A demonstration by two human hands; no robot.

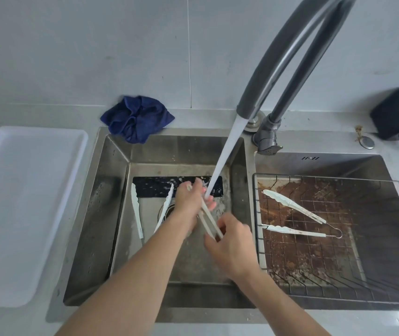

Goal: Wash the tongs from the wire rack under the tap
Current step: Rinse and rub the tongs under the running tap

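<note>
The left basin of the steel sink (118, 166) is being used for the washing, and a strong stream of water (222, 161) is being sent down into it from the dark tap (288, 57). In the right basin a wire rack (353, 294) is being left with one stained pair of tongs (297, 219) lying open on it, well apart from the hands. Another pair (136, 212) is lying spread on the floor of the left basin. The tongs being washed (209, 220) are being held under the stream: the left hand (188, 200) is being closed around the head end, right where the water is falling, and the right hand (232, 246) is being pinched on the handle end. These tongs are judged to be light, stiff and springy, and slippery while wet. A hold on the handle arms near the hinge is judged the safest, because the scalloped tips are being rubbed clean.
</note>
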